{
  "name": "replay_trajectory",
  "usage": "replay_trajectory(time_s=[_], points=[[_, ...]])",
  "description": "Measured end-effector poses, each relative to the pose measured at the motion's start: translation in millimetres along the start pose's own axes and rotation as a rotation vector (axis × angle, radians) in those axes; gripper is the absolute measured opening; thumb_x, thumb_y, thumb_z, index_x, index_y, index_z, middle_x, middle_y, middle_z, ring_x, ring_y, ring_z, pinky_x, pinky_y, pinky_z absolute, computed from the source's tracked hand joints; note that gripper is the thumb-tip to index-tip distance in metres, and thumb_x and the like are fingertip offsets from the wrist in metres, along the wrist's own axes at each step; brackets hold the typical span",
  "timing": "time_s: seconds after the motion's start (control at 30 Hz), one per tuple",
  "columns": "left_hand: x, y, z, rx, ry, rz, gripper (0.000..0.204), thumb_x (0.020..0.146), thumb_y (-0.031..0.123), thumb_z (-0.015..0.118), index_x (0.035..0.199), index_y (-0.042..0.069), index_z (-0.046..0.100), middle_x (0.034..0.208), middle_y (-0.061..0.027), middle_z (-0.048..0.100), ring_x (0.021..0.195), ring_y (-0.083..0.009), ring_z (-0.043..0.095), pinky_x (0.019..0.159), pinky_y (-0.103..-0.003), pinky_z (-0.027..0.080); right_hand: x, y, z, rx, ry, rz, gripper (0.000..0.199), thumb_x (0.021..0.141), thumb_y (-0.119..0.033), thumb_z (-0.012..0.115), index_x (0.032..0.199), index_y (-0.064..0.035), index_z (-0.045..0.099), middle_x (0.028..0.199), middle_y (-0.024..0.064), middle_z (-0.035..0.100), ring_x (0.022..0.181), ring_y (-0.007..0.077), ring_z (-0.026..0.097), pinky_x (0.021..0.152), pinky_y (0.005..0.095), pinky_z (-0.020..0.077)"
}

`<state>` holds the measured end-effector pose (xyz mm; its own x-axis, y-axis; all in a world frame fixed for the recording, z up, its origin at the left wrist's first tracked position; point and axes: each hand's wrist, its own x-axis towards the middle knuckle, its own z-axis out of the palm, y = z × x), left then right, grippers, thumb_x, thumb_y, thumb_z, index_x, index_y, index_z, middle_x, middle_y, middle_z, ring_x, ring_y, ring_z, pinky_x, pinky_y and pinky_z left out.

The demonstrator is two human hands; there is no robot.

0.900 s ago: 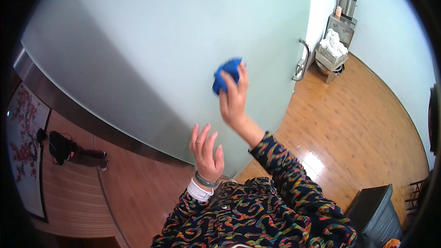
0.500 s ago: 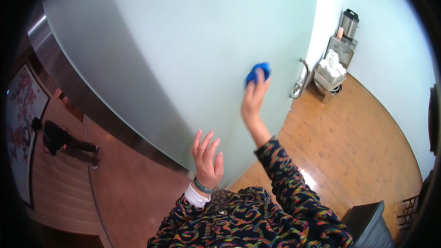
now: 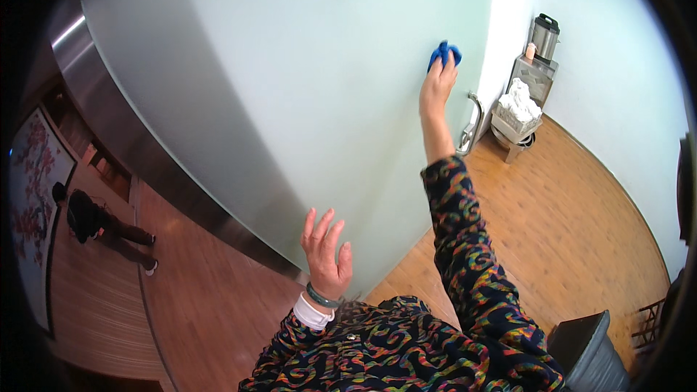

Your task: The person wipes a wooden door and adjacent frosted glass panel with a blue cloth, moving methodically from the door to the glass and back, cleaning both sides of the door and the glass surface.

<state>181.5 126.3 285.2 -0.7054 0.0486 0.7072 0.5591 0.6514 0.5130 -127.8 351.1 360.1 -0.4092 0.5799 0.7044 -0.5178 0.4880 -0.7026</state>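
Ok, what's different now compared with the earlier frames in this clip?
The right hand has swept the blue cloth up and to the right across the frosted glass door, now above and slightly left of the metal handle. Nothing was picked up or let go. The left hand stays empty, low in front of the door.

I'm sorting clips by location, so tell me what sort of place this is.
Probably business premises, perhaps a restaurant or office: a frosted glass door, a metal urn at the upper right and a large blossom picture at the far left suggest it.
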Motion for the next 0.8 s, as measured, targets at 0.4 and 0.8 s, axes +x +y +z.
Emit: replay_trajectory(time_s=[0.4,0.8], points=[[-4.4,5.2,7.1,-0.013,-0.012,0.014,0.037,0.09,0.01,0.056,0.127,0.004,0.053,0.139,-0.0137,0.05,0.136,-0.0424,0.036,0.109,-0.05,0.028,-131.3,-24.2,-40.9,0.045,-0.255,-0.2,0.043,0.087,-0.005,0.051,0.13,-0.0056,0.054,0.142,0.0279,0.039,0.133,0.0455,0.035,0.111,0.052,0.0254],[4.6,3.6,1.6,0.003,-0.101,0.028,0.038,0.089,0.007,0.053,0.126,0.002,0.053,0.137,-0.0151,0.051,0.136,-0.0427,0.036,0.11,-0.051,0.028,-185.1,36.8,-62.1,-0.037,-0.161,0.21,0.044,0.096,-0.016,0.049,0.137,-0.0034,0.046,0.14,0.0257,0.042,0.13,0.0412,0.039,0.111,0.0455,0.0286]])
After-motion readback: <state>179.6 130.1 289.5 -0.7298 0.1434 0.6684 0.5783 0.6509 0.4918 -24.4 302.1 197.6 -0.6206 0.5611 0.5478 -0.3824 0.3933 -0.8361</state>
